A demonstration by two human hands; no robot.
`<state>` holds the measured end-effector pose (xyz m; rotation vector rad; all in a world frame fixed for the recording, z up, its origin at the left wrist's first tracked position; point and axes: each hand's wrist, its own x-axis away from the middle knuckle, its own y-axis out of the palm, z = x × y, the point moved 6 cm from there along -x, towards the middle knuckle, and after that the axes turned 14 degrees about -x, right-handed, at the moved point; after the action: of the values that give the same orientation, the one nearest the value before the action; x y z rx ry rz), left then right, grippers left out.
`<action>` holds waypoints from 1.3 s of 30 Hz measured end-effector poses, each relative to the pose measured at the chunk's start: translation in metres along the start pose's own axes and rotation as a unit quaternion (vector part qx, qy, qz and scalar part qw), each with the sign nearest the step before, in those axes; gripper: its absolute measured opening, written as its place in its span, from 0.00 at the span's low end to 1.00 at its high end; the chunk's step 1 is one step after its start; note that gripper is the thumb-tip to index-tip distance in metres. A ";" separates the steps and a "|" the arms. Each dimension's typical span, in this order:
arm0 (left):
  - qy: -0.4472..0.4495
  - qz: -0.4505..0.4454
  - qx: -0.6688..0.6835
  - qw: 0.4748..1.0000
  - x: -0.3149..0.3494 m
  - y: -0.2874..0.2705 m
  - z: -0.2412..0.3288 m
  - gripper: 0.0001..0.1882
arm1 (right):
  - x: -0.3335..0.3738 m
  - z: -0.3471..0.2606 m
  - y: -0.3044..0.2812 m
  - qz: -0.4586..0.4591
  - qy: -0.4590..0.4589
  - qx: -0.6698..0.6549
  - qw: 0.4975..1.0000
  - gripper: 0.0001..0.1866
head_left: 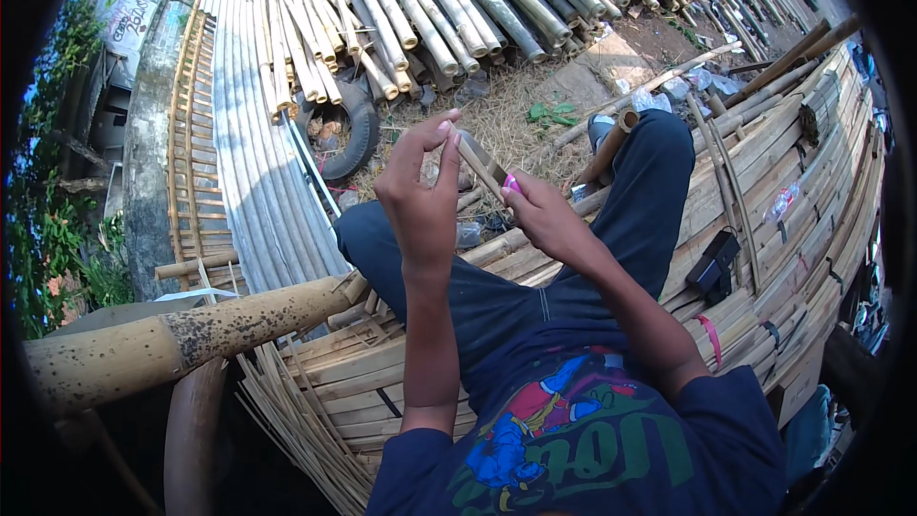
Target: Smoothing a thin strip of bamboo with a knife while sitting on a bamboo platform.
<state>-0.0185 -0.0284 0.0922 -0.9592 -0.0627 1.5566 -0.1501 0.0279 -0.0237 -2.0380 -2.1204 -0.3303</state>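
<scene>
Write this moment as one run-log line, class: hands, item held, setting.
left hand: pinching top of thin bamboo strip | right hand: holding strip's lower end beside a small pink object | seat: stacked bamboo slats | ahead: bamboo poles

bamboo poles (pixel 449 0) heaped at top | old tyre (pixel 358 129) beneath them | split bamboo strips (pixel 253 143) laid left | thick spotted bamboo pole (pixel 181 339) lower left | black pouch (pixel 714 268) on stacked slats (pixel 812 182) right
</scene>
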 end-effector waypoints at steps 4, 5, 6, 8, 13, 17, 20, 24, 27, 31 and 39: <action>0.004 -0.018 0.030 0.999 -0.002 0.006 -0.008 0.04 | 0.003 0.001 -0.003 0.008 0.012 -0.005 1.000 0.15; -0.006 -0.021 0.053 0.998 -0.002 0.007 -0.010 0.04 | 0.004 0.001 -0.003 0.009 0.029 -0.016 0.999 0.15; -0.017 -0.024 0.075 0.997 -0.002 0.009 -0.012 0.04 | 0.005 -0.004 -0.003 0.009 0.029 -0.017 0.999 0.15; -0.028 -0.017 0.086 0.996 -0.003 0.011 -0.011 0.04 | 0.005 -0.021 -0.002 0.018 0.013 -0.019 1.000 0.15; -0.033 -0.009 0.102 0.994 -0.001 0.014 -0.014 0.05 | 0.001 -0.039 0.002 0.043 -0.029 -0.021 0.998 0.15; -0.041 -0.013 0.117 0.992 0.000 0.015 -0.013 0.04 | 0.003 0.010 0.009 0.078 -0.045 0.011 0.996 0.14; -0.072 0.002 0.139 0.988 -0.002 0.014 -0.018 0.04 | 0.001 0.052 0.010 0.058 0.013 0.004 0.998 0.15; -0.078 0.016 0.165 0.983 -0.001 0.015 -0.029 0.04 | -0.002 0.021 0.012 0.029 -0.002 0.000 1.000 0.15; -0.046 -0.004 0.179 0.983 0.000 0.019 -0.031 0.05 | -0.004 -0.026 0.013 0.030 -0.023 -0.009 0.999 0.15; -0.039 -0.011 0.176 0.984 0.000 0.017 -0.028 0.05 | -0.002 -0.024 0.014 0.040 -0.031 0.011 0.999 0.15; -0.084 -0.023 0.234 0.968 0.003 0.018 -0.026 0.02 | -0.002 0.026 0.010 0.026 0.026 -0.047 0.998 0.16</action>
<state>-0.0169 -0.0430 0.0640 -0.4508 0.1567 1.5138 -0.1395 0.0333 -0.0492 -2.1086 -2.0536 -0.4793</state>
